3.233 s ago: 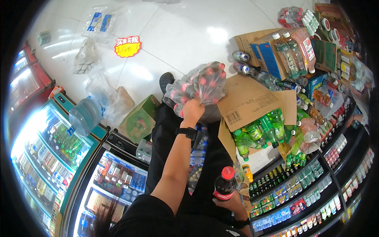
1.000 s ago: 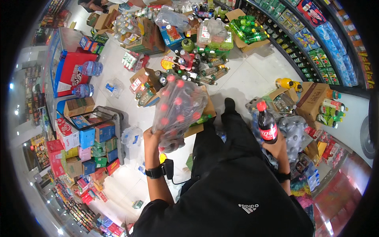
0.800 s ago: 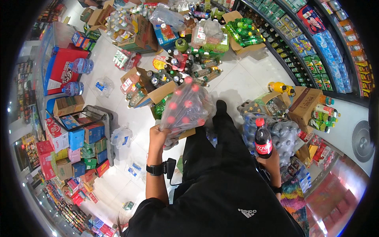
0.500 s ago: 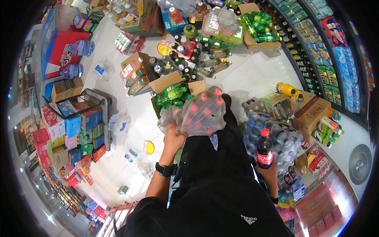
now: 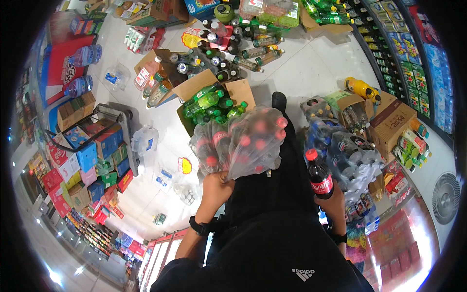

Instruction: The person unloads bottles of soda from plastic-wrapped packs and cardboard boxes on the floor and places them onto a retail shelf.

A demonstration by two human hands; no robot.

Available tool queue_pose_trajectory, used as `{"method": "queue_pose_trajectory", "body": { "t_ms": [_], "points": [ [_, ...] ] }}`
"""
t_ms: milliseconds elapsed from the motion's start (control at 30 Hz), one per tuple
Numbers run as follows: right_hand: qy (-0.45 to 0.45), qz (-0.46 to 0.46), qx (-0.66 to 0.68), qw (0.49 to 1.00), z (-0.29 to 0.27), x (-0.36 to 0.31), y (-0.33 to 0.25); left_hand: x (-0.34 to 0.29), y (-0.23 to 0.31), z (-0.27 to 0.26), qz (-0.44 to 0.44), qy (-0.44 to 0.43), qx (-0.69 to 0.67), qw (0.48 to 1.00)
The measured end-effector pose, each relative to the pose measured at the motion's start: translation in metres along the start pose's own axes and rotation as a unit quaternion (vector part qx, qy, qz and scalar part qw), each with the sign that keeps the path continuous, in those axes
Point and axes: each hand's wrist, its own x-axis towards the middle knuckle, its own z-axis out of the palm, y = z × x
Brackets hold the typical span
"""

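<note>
The left hand [image 5: 217, 192] gripped a bag [image 5: 253, 156] of red-capped bottles [image 5: 222, 139], the right hand [image 5: 333, 200] a dark bottle [image 5: 318, 173]; a carton [image 5: 196, 84] held green bottles [image 5: 207, 101].

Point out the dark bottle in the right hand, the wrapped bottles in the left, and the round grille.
Dark bottle [image 5: 318, 171], head view: its body.
Wrapped bottles [image 5: 245, 141], head view: the bundle's middle.
Round grille [image 5: 444, 198], head view: its centre.
</note>
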Motion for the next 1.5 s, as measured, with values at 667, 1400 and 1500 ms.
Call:
{"method": "queue_pose_trajectory", "body": {
  "t_ms": [667, 1400, 1500],
  "points": [
    [-0.011, 0.007, 0.000, 1.000, 0.023, -0.013, 0.006, -0.028, -0.022, 0.003, 0.032, 0.036, 0.014, 0.999],
    [0.146, 0.206, 0.104, 0.962, 0.149, -0.150, 0.157, 0.012, -0.045, -0.053, 0.088, -0.064, -0.145, 0.983],
    [0.096, 0.308, 0.136, 0.937, 0.185, -0.175, 0.177, 0.012, -0.036, -0.053, 0.104, -0.062, -0.125, 0.985]
  ]
}}
